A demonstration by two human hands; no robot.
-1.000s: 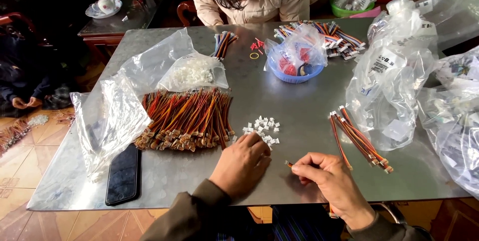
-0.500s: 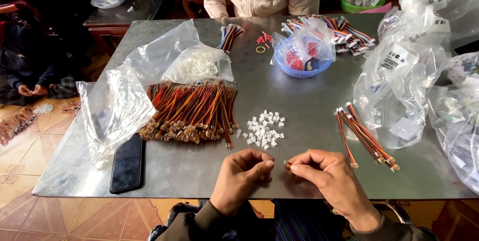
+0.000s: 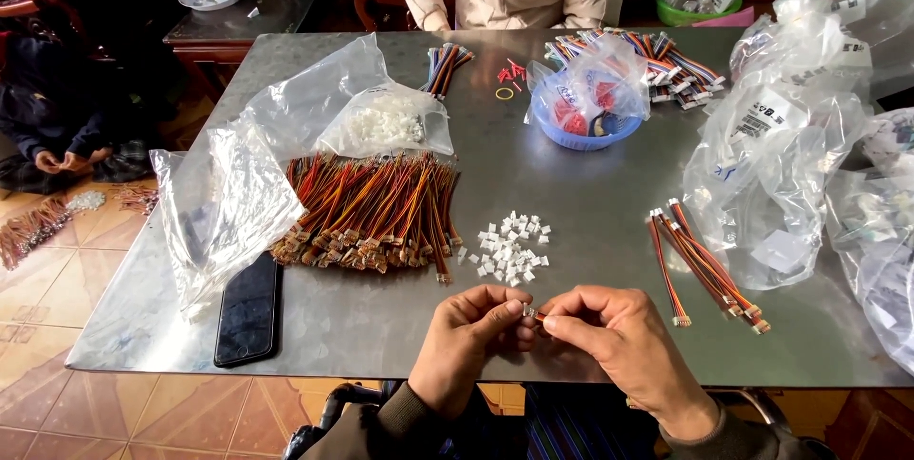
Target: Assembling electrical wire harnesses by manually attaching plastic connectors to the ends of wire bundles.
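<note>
Where fingertips meet: white connector (image 3: 527,310), pinched.

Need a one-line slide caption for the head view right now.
Both hands, left hand and right hand, pinch a small white connector together at the metal table edge, near loose connectors.

Soft even daylight, dull sheen on steel table (image 3: 609,174), dark upper-left corner, sharp focus

left hand (image 3: 466,341) | right hand (image 3: 614,346) | bare | olive-brown ribbed sleeve cuffs
</note>
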